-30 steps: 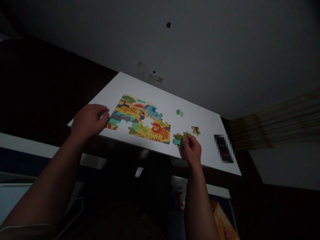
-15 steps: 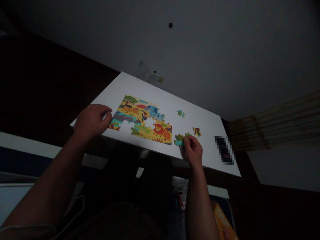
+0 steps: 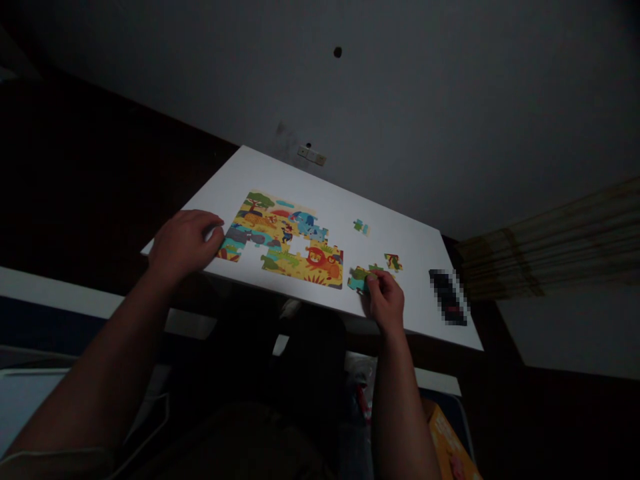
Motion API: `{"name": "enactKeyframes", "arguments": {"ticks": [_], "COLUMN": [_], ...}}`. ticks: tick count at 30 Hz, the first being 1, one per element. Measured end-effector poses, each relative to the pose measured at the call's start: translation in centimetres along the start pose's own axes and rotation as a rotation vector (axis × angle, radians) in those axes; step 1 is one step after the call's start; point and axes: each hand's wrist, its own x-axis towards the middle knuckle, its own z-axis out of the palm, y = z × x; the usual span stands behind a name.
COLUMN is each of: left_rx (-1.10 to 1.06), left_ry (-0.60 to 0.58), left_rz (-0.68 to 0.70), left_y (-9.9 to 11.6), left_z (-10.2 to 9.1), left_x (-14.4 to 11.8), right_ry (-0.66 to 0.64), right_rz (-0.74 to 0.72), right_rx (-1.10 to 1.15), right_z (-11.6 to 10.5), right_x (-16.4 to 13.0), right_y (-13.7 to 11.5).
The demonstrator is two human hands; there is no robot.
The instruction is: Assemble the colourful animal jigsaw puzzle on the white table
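On the white worktop (image 3: 320, 200) lies a part-built animal puzzle (image 3: 285, 239). The left hand (image 3: 184, 241) rests curled at the puzzle's left edge, fingers touching it, holding nothing visible. Just right of the puzzle, the right hand (image 3: 386, 301) pinches a small cluster of joined pieces (image 3: 361, 276); two loose pieces (image 3: 393, 261) lie beyond it.
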Motion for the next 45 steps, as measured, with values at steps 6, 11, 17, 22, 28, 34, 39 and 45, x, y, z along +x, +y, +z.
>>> {"name": "enactKeyframes", "arguments": {"ticks": [6, 11, 17, 22, 28, 34, 39, 45], "left_rx": [-0.001, 0.007, -0.013, 0.002, 0.018, 0.025, 0.066, 0.091], "left_ry": [0.0, 0.0, 0.004, -0.018, -0.02, -0.015, -0.014, -0.026], "left_rz": [-0.03, -0.03, -0.021, -0.037, -0.015, -0.004, -0.005, -0.017], "left_y": [0.0, 0.1, 0.3, 0.5, 0.3, 0.1, -0.1, -0.2], "left_z": [0.1, 0.0, -0.2, -0.4, -0.4, -0.3, -0.1, 0.0], "left_x": [0.0, 0.2, 0.1, 0.2, 0.4, 0.4, 0.6, 0.9], "right_ry": [-0.018, 0.013, 0.099, 0.061, 0.12, 0.286, 0.262, 0.228], "right_rz": [-0.001, -0.006, 0.005, -0.005, 0.028, 0.041, 0.083, 0.051], "right_rx": [0.028, 0.059, 0.025, -0.174, -0.172, -0.152, -0.26, -0.293], "right_z": [-0.1, 0.0, 0.0, 0.6, 0.7, -3.7, -7.0, -6.6], "right_x": [0.0, 0.1, -0.3, -0.5, -0.4, 0.3, 0.9, 1.1], "right_y": [-0.3, 0.0, 0.1, -0.9, -1.2, 1.8, 4.8, 5.6]}}
